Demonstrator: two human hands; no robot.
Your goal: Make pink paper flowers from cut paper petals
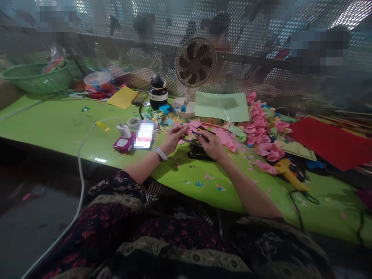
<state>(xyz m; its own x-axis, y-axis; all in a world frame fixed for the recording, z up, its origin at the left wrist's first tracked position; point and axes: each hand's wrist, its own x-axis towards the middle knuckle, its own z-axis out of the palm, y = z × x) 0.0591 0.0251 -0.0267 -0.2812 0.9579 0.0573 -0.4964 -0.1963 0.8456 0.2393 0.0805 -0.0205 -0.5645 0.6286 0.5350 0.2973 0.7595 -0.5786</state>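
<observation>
My left hand [174, 138], with a pale band on its wrist, is closed in a pinch at the middle of the green table. What its fingertips grip, if anything, is too small to make out. Facing it, my right hand [210, 144] has its fingers curled together over a small dark item that I cannot name. Pink paper [194, 124] lies just beyond the fingertips. Under my right hand sits a black stapler-like tool [199, 155], partly covered by the hand.
A fan [196, 62] and a dark jar [158, 93] stand behind. Pink paper pieces [258, 130] pile up rightward, near red sheets [334, 141] and a yellow glue gun [290, 175]. Leftward are a lit phone [144, 135], a charger [124, 131] with white cable, and a green basket [37, 83].
</observation>
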